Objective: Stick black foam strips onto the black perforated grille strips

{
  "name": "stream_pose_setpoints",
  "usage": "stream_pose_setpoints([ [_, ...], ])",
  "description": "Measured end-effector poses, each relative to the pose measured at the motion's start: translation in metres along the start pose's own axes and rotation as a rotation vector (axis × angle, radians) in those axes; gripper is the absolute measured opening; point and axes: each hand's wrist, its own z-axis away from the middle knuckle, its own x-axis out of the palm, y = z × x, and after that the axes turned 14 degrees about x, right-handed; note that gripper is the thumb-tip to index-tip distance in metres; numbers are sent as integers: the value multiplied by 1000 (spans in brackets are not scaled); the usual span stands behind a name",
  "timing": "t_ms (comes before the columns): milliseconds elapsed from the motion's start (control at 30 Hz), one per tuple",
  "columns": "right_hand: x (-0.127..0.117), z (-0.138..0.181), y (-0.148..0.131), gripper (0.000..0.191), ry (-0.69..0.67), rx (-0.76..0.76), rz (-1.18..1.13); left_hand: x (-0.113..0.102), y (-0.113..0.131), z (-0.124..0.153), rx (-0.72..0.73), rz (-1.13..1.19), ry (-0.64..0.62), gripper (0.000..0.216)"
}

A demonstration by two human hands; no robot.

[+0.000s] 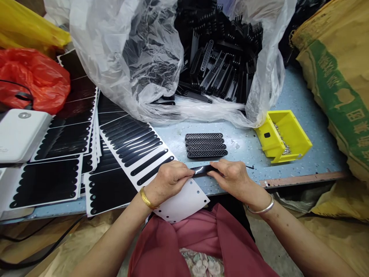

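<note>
Between my two hands is a narrow glossy black strip (201,169), held level above the table's front edge. My left hand (171,177) pinches its left end with thumb and fingers. The right end is in the closed fingers of my right hand (232,175). Whether the strip lies on a plastic bar is hidden by my fingers. Just beyond it, several black lattice-faced plastic bars (206,145) lie side by side. A white backing sheet with black adhesive strips (151,165) runs under my left wrist, its bare near end over my lap.
A clear plastic bag (155,77) spills black plastic parts (221,65) at the back. A yellow bin (284,136) with small metal pieces stands right. Stacked black sticker sheets (46,181), a white device (24,134) and a red bag (31,79) crowd the left. A sack (340,84) flanks the right.
</note>
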Motion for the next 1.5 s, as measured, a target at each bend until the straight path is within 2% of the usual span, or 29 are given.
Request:
stream_pose_setpoints([
  [433,1,0,1,17,13,-17,-2,-1,-6,4,47,-14,-7,16],
  [733,2,1,3,17,-1,-5,6,-8,-4,4,64,-160,-115,19],
  [933,2,1,3,16,-8,-5,-9,-7,-3,5,117,-217,-112,20],
  [1367,0,1,1,19,2,-7,6,-7,-3,9,88,-222,-109,20],
  [1500,0,1,1,19,16,-10,10,-4,0,11,102,-286,-117,20],
])
